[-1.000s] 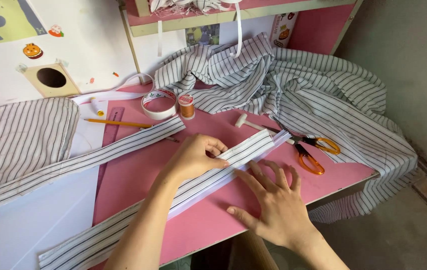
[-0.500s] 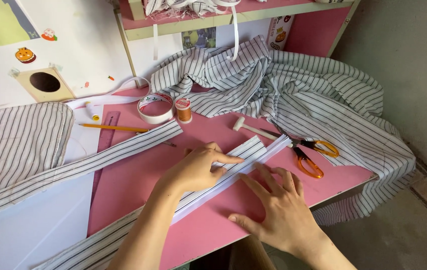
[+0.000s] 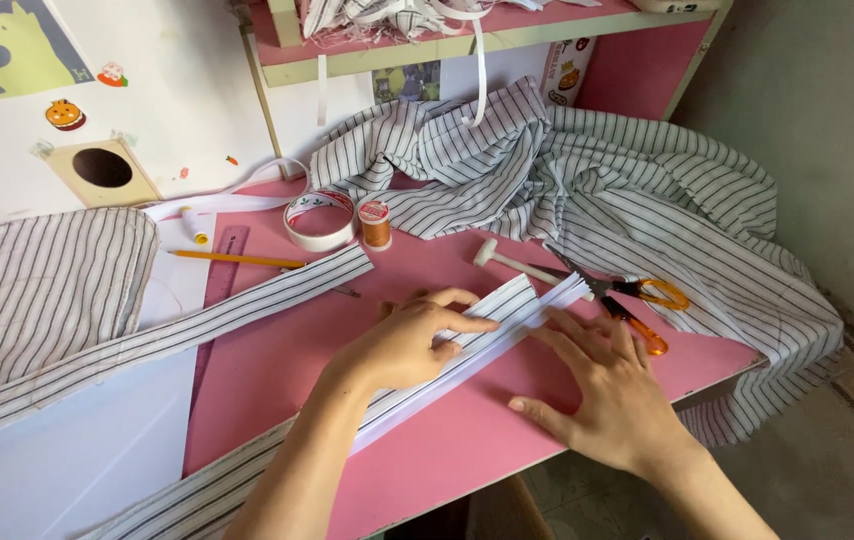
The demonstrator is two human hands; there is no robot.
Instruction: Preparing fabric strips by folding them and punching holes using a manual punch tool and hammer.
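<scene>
Striped white fabric strip (image 3: 507, 315), folded lengthwise, lies diagonally across the pink tabletop (image 3: 277, 360). Left hand (image 3: 407, 340) presses flat on it, fingers loosely spread, grasping nothing; right hand (image 3: 612, 400) rests open at its four o'clock edge. Orange-handled scissors (image 3: 637, 300) lie at two o'clock, an orange thread spool (image 3: 376, 224) with a pale label and a tape roll (image 3: 320, 220) at eleven.

One head-worn camera looks steeply down and forward at the pink counter (image 3: 277, 360), close above the person's forearms.
</scene>
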